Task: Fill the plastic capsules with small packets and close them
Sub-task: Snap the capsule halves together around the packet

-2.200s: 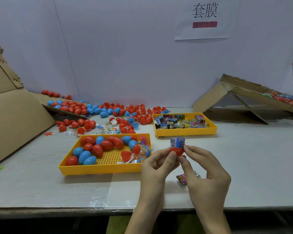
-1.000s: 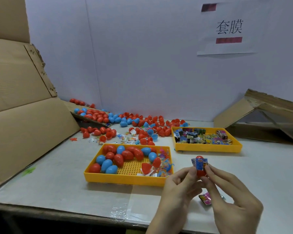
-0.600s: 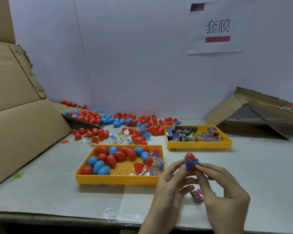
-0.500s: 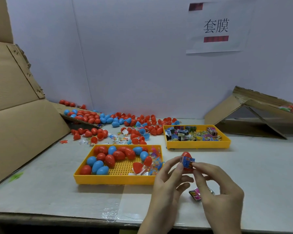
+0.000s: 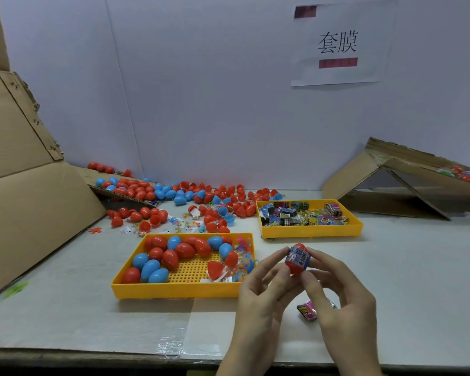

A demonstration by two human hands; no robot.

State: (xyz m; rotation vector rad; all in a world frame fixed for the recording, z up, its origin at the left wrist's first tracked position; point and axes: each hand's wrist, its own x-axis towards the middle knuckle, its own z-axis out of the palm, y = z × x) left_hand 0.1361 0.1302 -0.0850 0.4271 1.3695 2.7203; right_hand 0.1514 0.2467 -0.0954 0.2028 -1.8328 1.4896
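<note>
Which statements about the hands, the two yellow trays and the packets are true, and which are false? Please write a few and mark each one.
1. The left hand and the right hand both pinch one red capsule with a blue printed band around it. True.
2. The near yellow tray holds only blue capsules. False: it holds red and blue capsules together.
3. The far yellow tray holds small printed packets. True.
4. The pink packet lies inside the far yellow tray. False: it lies on the table, just below the right hand.
</note>
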